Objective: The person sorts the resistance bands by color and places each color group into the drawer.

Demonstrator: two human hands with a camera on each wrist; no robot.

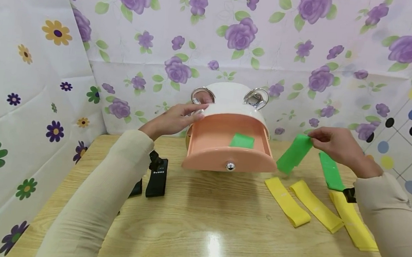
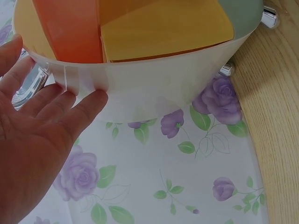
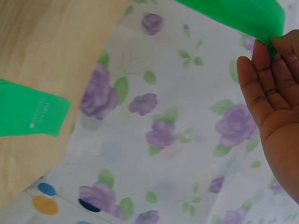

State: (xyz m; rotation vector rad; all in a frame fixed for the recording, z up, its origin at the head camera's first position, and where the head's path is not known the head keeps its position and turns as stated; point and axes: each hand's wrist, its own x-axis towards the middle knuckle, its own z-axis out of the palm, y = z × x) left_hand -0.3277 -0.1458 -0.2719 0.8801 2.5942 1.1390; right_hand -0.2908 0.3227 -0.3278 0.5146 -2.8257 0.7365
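Observation:
A white-topped storage box (image 1: pixel 229 96) with two chrome rings has its pink drawer (image 1: pixel 204 158) pulled out, silver knob at the front. Inside the drawer lies a green resistance band (image 1: pixel 242 141). My left hand (image 1: pixel 178 119) rests on the box's upper left side; in the left wrist view its extended fingers touch the white wall (image 2: pixel 140 88). To the right of the drawer, my right hand (image 1: pixel 339 146) pinches one end of another green resistance band (image 1: pixel 294 153) between thumb and fingers. The band hangs down towards the drawer's right side.
Another green band (image 1: pixel 331 171) lies on the wooden table (image 1: pixel 185 229) under the right wrist. Three yellow bands (image 1: pixel 288 202) lie in front of it. Black bands (image 1: pixel 157 180) sit left of the drawer. Flowered cloth (image 1: pixel 155 31) hangs close behind the box.

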